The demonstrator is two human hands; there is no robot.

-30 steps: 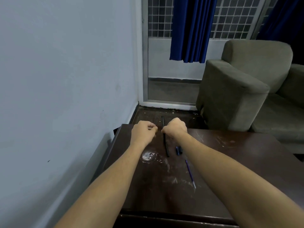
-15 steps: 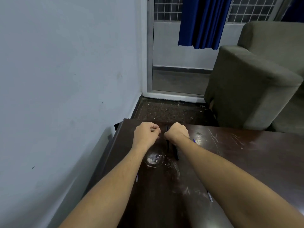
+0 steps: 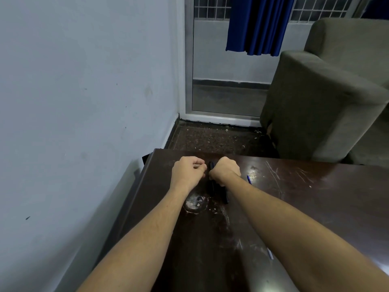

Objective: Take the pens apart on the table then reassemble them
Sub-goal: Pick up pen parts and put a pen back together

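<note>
Far-left on desk (image 3: 315, 197): right hand (image 3: 226, 169) fingers wrapped round black pen (image 3: 211, 165); left hand (image 3: 187, 171) fingers curled just beside it, contents can't tell. I'd twist w/ barrel held steady, low over desk, so small parts don't roll.

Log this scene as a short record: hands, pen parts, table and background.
right hand: grips the black pen
left hand: fingers curled beside the black pen's far end; contents hidden
blue pen part: lying on the table, right of the right hand
refill: partly hidden by the right forearm
table: dark, scratched wood
background: grey armchair, blue curtain
</note>
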